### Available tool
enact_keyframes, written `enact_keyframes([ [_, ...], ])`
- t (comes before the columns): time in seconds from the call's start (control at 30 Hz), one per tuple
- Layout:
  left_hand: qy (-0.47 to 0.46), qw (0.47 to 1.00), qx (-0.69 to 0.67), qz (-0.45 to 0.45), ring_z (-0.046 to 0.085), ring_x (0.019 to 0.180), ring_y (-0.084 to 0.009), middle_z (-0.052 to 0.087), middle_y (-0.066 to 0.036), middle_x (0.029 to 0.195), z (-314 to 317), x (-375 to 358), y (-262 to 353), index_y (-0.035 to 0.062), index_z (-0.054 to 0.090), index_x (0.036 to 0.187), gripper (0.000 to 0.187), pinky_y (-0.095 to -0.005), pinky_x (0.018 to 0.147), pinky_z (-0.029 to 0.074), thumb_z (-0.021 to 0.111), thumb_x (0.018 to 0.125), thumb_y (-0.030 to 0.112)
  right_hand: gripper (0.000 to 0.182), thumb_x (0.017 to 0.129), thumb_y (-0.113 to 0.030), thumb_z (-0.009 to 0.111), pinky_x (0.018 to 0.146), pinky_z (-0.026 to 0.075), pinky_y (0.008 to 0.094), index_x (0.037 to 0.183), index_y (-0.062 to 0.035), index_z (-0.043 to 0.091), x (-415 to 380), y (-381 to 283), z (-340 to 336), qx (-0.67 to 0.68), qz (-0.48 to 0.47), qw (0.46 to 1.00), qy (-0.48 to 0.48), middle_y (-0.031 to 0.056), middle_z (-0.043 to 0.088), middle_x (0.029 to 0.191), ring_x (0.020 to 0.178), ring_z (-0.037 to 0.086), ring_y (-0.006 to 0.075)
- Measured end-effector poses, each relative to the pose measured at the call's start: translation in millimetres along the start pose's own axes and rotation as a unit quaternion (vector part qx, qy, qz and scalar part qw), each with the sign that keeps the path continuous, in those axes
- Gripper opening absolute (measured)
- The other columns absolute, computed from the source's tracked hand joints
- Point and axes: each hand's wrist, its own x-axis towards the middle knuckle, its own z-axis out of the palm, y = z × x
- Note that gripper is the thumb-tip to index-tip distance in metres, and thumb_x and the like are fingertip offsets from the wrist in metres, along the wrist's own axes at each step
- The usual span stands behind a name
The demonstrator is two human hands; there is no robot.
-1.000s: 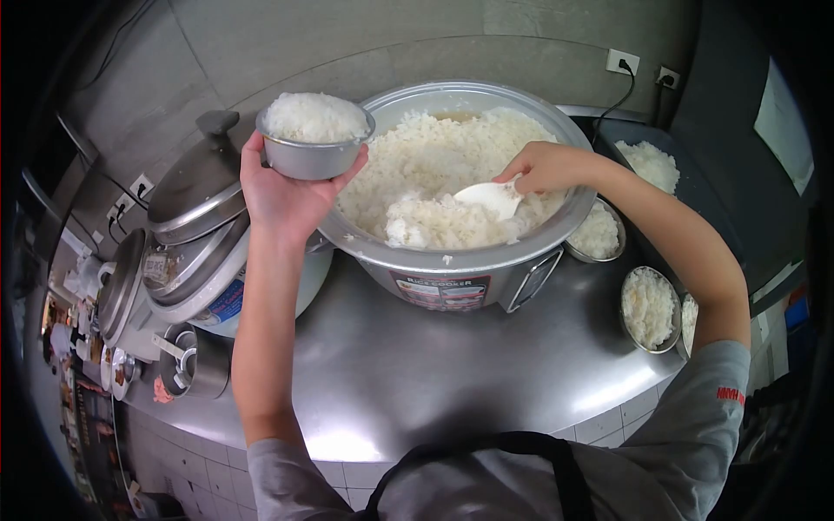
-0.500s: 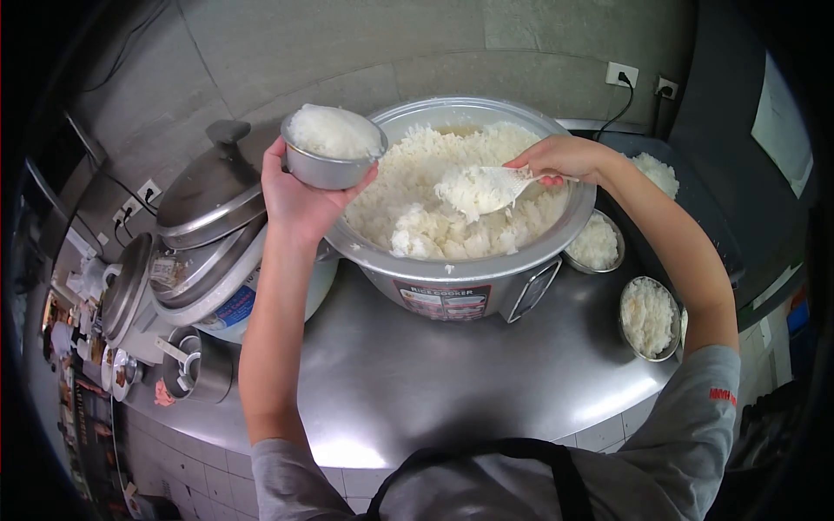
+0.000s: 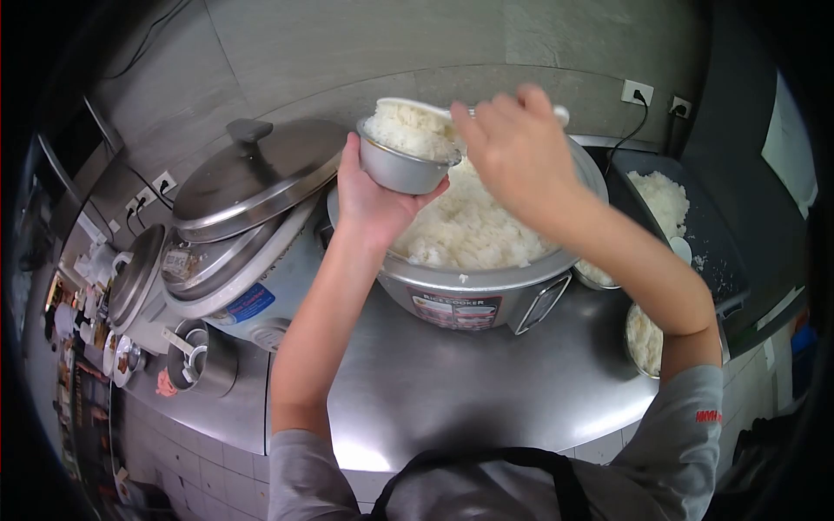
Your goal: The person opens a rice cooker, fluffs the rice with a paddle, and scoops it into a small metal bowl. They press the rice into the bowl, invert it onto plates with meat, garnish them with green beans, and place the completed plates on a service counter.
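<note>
Left hand (image 3: 375,201) holds heaped bowl (image 3: 401,165) over cooker (image 3: 486,286) | right hand (image 3: 512,143) grips paddle (image 3: 417,108), pressing rice on top | bowl nearly full; filled bowls (image 3: 641,340) wait on tabletop (image 3: 452,382)

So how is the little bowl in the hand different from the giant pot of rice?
The little bowl is small enough for the left hand to hold up in the air; the giant pot sits on the steel counter. Rice is heaped above the little bowl's rim, but lies below the giant pot's rim. The giant pot has a label on its side; the little bowl's side is plain. Both are shiny metal holding white rice.
</note>
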Motion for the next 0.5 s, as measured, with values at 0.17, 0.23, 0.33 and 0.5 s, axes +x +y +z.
enact_keyframes([
  [0.17, 0.048, 0.997, 0.051, 0.027, 0.038, 0.115, -0.0322, 0.038, -0.013, 0.128, 13, -9, -1, 0.0112, 0.035, 0.125, 0.058, -0.0522, 0.093, 0.03, 0.016, 0.089, 0.052, 0.036, 0.065, -0.01, 0.051, 0.076, 0.034, 0.0338, 0.099, 0.001, 0.057, -29, -41, 3, -0.073, -0.01, 0.997, 0.036, 0.0034, 0.051, 0.069, 0.069, 0.051, 0.0154],
  [0.23, 0.045, 0.997, 0.061, 0.021, 0.032, 0.122, -0.0293, 0.034, -0.011, 0.132, 14, -11, -1, 0.0145, 0.033, 0.129, 0.055, -0.0537, 0.099, 0.021, 0.016, 0.089, 0.049, 0.035, 0.066, -0.01, 0.051, 0.077, 0.034, 0.0345, 0.099, 0.0008, 0.058, -30, -39, 7, -0.074, -0.021, 0.996, 0.036, 0.0038, 0.051, 0.068, 0.069, 0.051, 0.0155],
  [0.33, 0.039, 0.999, 0.02, 0.028, 0.032, 0.122, -0.0313, 0.033, -0.012, 0.133, 4, -8, 0, 0.0139, 0.032, 0.129, 0.056, -0.0544, 0.099, 0.022, 0.017, 0.089, 0.05, 0.037, 0.067, -0.011, 0.052, 0.078, 0.035, 0.0349, 0.103, 0.0015, 0.056, -23, -19, 11, -0.048, -0.031, 0.998, 0.02, 0.0041, 0.05, 0.067, 0.068, 0.05, 0.0171],
  [0.5, -0.056, 0.996, -0.05, 0.05, 0.029, 0.123, -0.0361, 0.03, -0.013, 0.135, -17, -14, 11, 0.0145, 0.03, 0.131, 0.057, -0.0554, 0.098, 0.025, 0.019, 0.088, 0.05, 0.038, 0.08, -0.015, 0.052, 0.075, 0.039, 0.0333, 0.116, -0.0062, 0.05, -6, 25, 6, 0.078, 0.167, 0.983, 0.015, 0.0027, 0.047, 0.064, 0.07, 0.049, 0.0157],
])
